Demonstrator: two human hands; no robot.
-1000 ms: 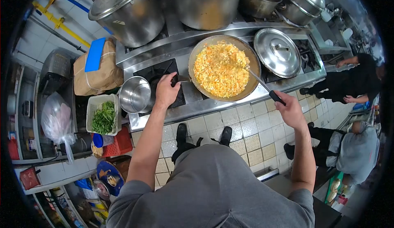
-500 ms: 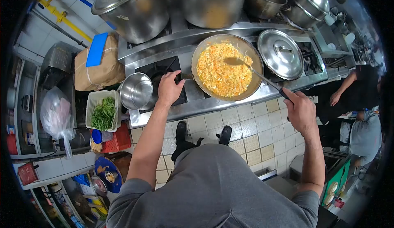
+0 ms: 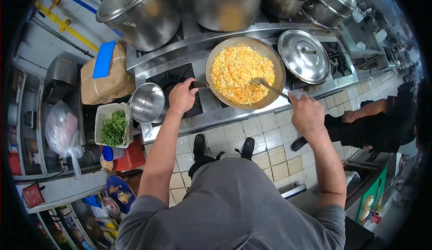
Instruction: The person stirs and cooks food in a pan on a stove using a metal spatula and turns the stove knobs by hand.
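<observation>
A wide pan point(image 3: 280, 88) of chopped orange and pale yellow food point(image 3: 240, 72) sits on the stove. My left hand point(image 3: 182, 98) is closed around the pan's short dark handle at its left side. In my right hand point(image 3: 308, 115) is a long-handled metal cooking spoon point(image 3: 275, 89), its bowl partly sunk in the food toward the pan's lower right. My fingers cover most of the spoon's dark grip. Left of my left hand stands an open steel pot point(image 3: 147, 102). A round steel lid point(image 3: 305, 57) lies to the right of the pan.
Large stockpots point(image 3: 139, 18) line the back of the stove. At left are a wrapped brown parcel point(image 3: 108, 81) with a blue board point(image 3: 104, 59) on it and a basket of green leaves point(image 3: 112, 128). A person in dark clothes point(image 3: 378, 119) stands at right on the tiled floor.
My right hand has moved left and slightly up. The spoon's bowl has gone from above the food down into it, nearer the pan's lower edge. The person at right has shifted.
</observation>
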